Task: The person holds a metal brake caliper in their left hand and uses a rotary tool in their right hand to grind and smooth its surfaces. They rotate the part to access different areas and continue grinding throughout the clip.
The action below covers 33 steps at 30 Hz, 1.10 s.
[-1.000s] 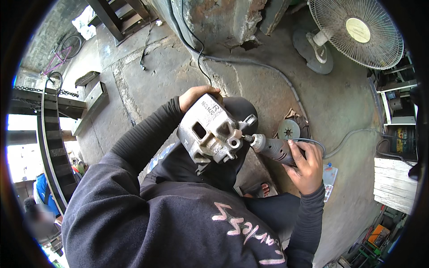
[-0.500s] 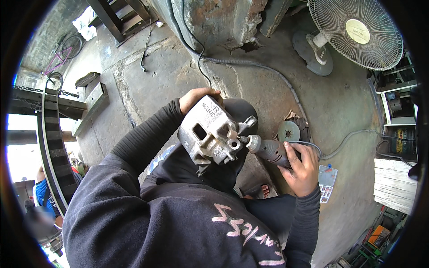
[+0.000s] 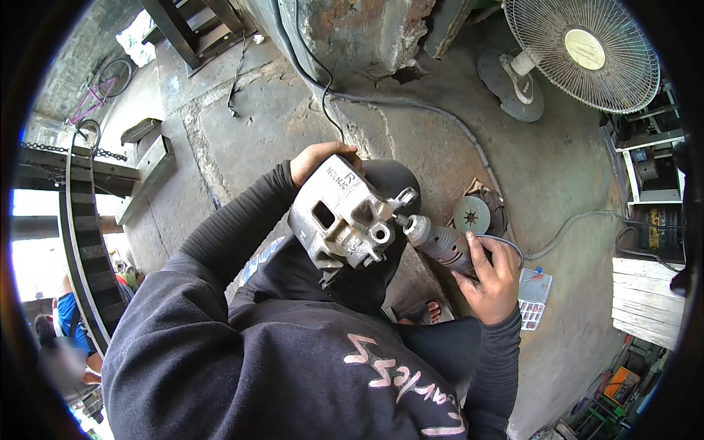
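Observation:
A silver-grey cast metal brake caliper is propped over my dark-trousered leg. My left hand is wrapped round its upper far end; some of the fingers are hidden behind the metal. In my right hand is a dark rotary tool, gripped by its rear end with the nose pointing left at the caliper. A small tan grinding tip on its thin shank lies beside the caliper's round bolt hole. Whether the tip touches the metal, I cannot tell.
A grey-green disc lies on the floor beyond the tool. A clear plastic case of small bits lies right of my wrist. A standing fan occupies the far right; a grey cable crosses the floor. Another person is at far left.
The caliper has tilted slightly, with its bolt hole turned a little more toward view. The rotary tool has shifted only slightly, and both hands keep their grips.

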Tool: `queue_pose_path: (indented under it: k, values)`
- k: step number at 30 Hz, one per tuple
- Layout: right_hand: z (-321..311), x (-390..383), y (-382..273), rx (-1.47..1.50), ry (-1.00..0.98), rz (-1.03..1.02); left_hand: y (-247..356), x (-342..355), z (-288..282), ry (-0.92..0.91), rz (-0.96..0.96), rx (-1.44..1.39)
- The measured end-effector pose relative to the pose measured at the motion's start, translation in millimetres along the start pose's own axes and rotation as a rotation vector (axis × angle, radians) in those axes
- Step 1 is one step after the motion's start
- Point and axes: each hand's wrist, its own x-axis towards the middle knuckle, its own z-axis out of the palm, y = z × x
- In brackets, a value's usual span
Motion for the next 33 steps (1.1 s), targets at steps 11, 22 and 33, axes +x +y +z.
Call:
queue_pose_path:
  k: [11,22,33]
  values:
    - [6,0,-11,0.030,-0.002,0.034,-2,2,-5,-0.109,0.049,-0.035]
    - [4,-9,-13,0.013,0.001,0.036,0,1,-4,-0.072,0.025,-0.011]
    - [6,-9,-14,0.025,-0.001,0.098,0,0,-5,-0.113,0.038,-0.023]
